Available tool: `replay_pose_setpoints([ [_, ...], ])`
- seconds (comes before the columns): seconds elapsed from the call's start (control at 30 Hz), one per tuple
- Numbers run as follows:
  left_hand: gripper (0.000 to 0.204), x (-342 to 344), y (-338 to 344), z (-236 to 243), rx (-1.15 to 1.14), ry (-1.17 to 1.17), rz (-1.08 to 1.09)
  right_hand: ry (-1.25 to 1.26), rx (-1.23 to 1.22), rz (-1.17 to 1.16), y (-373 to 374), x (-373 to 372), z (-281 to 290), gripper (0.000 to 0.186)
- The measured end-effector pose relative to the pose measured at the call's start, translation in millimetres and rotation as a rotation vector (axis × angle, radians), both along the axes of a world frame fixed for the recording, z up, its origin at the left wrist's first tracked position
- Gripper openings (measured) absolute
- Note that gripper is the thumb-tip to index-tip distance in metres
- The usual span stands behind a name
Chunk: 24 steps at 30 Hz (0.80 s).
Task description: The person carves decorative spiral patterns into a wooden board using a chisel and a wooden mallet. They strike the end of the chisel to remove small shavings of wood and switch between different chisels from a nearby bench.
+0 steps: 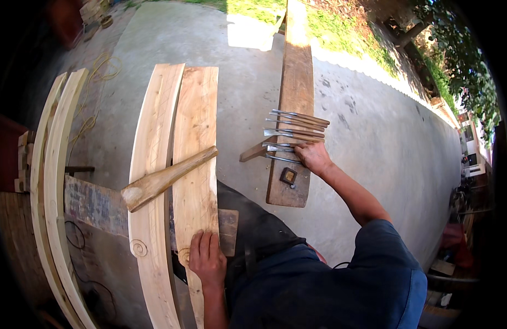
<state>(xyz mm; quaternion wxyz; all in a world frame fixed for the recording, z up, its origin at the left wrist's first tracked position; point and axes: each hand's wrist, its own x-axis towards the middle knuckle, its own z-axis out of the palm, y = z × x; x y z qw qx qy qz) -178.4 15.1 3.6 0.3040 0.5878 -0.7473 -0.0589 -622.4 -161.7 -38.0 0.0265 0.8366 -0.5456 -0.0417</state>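
My left hand (208, 262) lies with its fingers flat on the right-hand pale wooden board (196, 118), beside a spiral drawn on it. A second curved board (155, 115) runs alongside, also marked with a spiral. Across both boards rests a wooden club-shaped mallet (168, 178). Out to the right, my right hand (314, 156) is closed on the handle end of a chisel (280, 147) in a row on a narrow plank. Several more chisels (294, 132) lie side by side there, blades to the left. The fingers partly hide the handle.
The dark plank bench (297, 82) carries a small dark square-framed object (288, 175) at its near end. Two more long curved timbers (58, 164) stand at the left, next to a worn crosswise plank (94, 203). A yellow cord (89, 123) trails over the concrete floor (374, 164).
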Motion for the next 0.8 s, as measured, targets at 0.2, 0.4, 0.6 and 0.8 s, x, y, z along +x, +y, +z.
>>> replay_pose_setpoints([
  [0.2, 0.026, -1, -1, 2, -0.001, -0.001, -0.009, 0.087, 0.156, -0.076, -4, -1, 4, 0.011],
  [0.4, 0.026, 2, 0, 1, -0.012, -0.008, -0.001, 0.015, 0.04, 0.019, 13, 8, 63, 0.023],
  [0.6, 0.025, 3, 0, 1, -0.005, 0.018, -0.005, 0.155, 0.399, -0.108, 62, 15, 110, 0.013],
  [0.8, 0.022, 0, 2, -4, -0.003, 0.009, -0.007, 0.109, 0.364, -0.007, 78, 13, 125, 0.009],
])
